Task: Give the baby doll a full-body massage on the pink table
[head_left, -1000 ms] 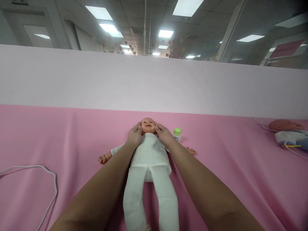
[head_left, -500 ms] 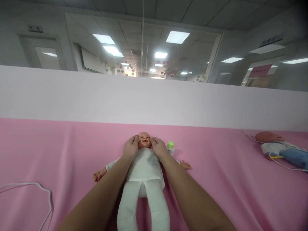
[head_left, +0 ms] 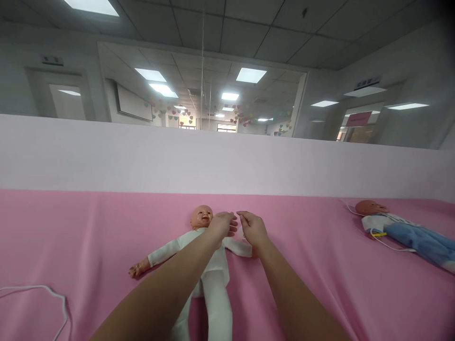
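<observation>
A baby doll (head_left: pixel 202 217) in white clothes lies on its back, arms spread, in the lower middle of the head view. My left hand (head_left: pixel 223 224) is over the doll's shoulder at the right of the picture, palm turned to the right and fingers apart. Across a small gap, my right hand (head_left: pixel 253 228) has its fingers bent toward the left hand, with no object visible in them. Between the hands, only a pale bit of the small bottle (head_left: pixel 241 232) seems to show; its green cap is hidden. The doll's white sleeve (head_left: pixel 239 247) runs below both hands.
A second doll (head_left: pixel 401 229) in blue and white, with a white cord around it, lies at the right. Another white cord (head_left: pixel 53 292) curves at the lower left. Pink cloth (head_left: pixel 88 237) covers the table, and a white panel (head_left: pixel 142 163) stands behind.
Both hands have left the sides of the doll's head and moved right, to where the bottle stands. The view has tilted up and turned slightly right.
</observation>
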